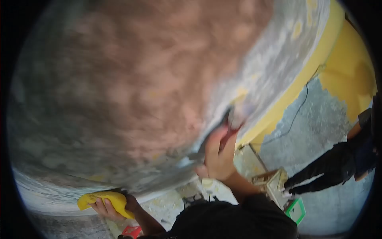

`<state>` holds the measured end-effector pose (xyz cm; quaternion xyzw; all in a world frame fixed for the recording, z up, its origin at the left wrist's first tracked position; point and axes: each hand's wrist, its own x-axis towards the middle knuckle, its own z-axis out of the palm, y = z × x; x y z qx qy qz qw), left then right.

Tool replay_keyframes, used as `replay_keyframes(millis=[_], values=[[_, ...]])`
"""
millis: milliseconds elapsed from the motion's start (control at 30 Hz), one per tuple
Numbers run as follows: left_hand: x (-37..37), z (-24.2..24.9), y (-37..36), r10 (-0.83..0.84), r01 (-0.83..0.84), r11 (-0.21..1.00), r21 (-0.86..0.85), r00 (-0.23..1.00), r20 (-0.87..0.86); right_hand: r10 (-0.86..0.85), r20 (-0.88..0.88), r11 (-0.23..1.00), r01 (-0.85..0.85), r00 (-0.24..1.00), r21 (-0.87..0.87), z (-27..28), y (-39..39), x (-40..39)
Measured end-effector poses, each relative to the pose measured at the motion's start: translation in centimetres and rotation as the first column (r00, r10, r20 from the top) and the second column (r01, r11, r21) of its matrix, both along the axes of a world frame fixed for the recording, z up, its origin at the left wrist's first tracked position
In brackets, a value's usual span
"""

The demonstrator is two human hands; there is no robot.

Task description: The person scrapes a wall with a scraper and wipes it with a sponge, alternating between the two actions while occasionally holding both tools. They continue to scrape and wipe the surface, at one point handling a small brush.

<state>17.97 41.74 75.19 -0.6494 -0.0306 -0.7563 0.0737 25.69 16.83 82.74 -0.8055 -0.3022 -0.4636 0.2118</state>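
A large curved surface [159, 71], mottled reddish-brown and grey, fills the upper left of the head view. My right hand [219, 157] grips a red and dark tool [229, 137], blurred, whose far end is at the grey band of the surface. Lower left, my left hand [109, 209] holds a yellow curved object [107, 199] by the lower edge of the same surface, its fingers wrapped over it.
At the right a person in dark trousers [326, 167] stands on the grey floor [310, 119]. A pale crate [274, 185], a green-rimmed container [295, 211] and a red object [131, 231] lie below. A thin dark cable [297, 109] crosses the floor.
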Motion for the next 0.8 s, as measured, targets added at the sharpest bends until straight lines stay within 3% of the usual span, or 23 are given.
replay_keyframes(millis=[67,133,233,367,467,533,600,767,800], values=[[-0.2,-0.8,0.0,0.010,-0.010,1.000,-0.012,1.000,0.012,0.000,-0.025,0.997,-0.002,1.000,-0.071,-4.5,-0.9,-0.9],[-0.3,-1.0,0.1,0.002,-0.002,1.000,-0.010,1.000,-0.004,-0.050,0.052,0.997,0.053,0.997,-0.051,-3.3,-1.5,0.6],[-0.2,-1.1,0.2,0.001,-0.001,1.000,-0.012,1.000,-0.008,0.030,-0.056,0.955,-0.012,0.998,0.297,2.5,-3.3,1.6],[-0.1,-1.1,0.2,-0.009,0.009,1.000,-0.011,1.000,-0.010,-0.106,0.065,0.991,0.111,0.992,-0.078,0.8,-2.5,0.8],[-0.1,-1.2,0.4,-0.012,0.012,1.000,-0.014,1.000,-0.003,-0.151,-0.183,0.988,0.156,0.972,0.017,-0.6,-5.4,1.5],[-0.2,-1.2,0.3,-0.014,0.014,1.000,-0.015,1.000,-0.013,-0.020,-0.203,1.000,0.016,0.979,-0.023,-1.1,-4.6,0.8],[0.0,-0.9,0.2,-0.021,0.021,1.000,-0.007,1.000,-0.012,0.153,-0.170,0.906,-0.207,0.973,-0.368,-3.0,-3.0,-0.8],[-0.3,-1.3,0.6,-0.030,0.029,0.999,-0.023,0.999,-0.013,-0.038,-0.039,0.995,0.034,0.999,-0.097,2.5,-5.0,0.8],[-0.1,-1.2,0.7,-0.034,0.034,0.999,-0.022,0.999,-0.017,-0.077,-0.034,0.991,0.073,0.996,-0.114,4.1,-4.2,0.6]])
